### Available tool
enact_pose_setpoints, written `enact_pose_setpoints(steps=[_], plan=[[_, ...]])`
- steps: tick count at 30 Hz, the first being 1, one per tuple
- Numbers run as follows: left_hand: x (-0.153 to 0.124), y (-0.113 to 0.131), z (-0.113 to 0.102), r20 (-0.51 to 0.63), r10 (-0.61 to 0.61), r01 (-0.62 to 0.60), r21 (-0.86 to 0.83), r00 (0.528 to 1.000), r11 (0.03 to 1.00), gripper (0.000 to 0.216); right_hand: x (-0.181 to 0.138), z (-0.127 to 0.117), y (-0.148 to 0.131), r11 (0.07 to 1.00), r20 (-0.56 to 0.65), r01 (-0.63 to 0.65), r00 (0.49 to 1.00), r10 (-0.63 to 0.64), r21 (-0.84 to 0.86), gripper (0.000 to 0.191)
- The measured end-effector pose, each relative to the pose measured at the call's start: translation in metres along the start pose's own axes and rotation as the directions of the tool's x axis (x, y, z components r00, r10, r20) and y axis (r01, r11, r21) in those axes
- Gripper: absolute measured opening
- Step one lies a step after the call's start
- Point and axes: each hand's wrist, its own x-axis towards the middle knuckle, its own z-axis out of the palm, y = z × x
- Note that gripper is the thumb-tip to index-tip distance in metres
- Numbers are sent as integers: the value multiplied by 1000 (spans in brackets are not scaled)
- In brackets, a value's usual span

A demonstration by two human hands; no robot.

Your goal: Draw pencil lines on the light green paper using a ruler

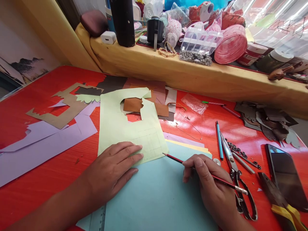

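My left hand lies flat, fingers stretched out, pressing the lower edge of a pale green paper sheet that has a cut-out hole and pencilled grid lines. My right hand is closed round a red and black pencil, whose tip rests near the green sheet's lower right corner. Both hands sit over a light blue sheet on the red table.
Scissors, a teal pen, metal snaps and a phone lie to the right. Brown leather pieces, lilac paper and cardboard offcuts lie behind and left. A cluttered yellow ledge borders the back.
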Motion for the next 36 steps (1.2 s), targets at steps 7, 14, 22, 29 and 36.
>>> enact_pose_setpoints(steps=[7,14,22,29,36], plan=[[-5,-6,5,-40,42,-40,36,998,999,31,4,1,-6,1000,6,-12,1000,12,-19,45],[-4,-10,1,-55,24,-25,-29,998,999,27,4,4,-5,1000,7,-13,1000,13,-2,49],[3,-26,-21,-122,-81,75,-54,989,996,28,3,4,-2,998,-2,-60,998,60,31,51],[7,-34,-48,-144,-235,233,-35,961,972,36,4,4,1,997,1,-68,998,68,28,54],[1,-31,-69,48,-325,328,-71,945,942,43,4,3,-3,999,-2,-50,999,50,-8,52]])
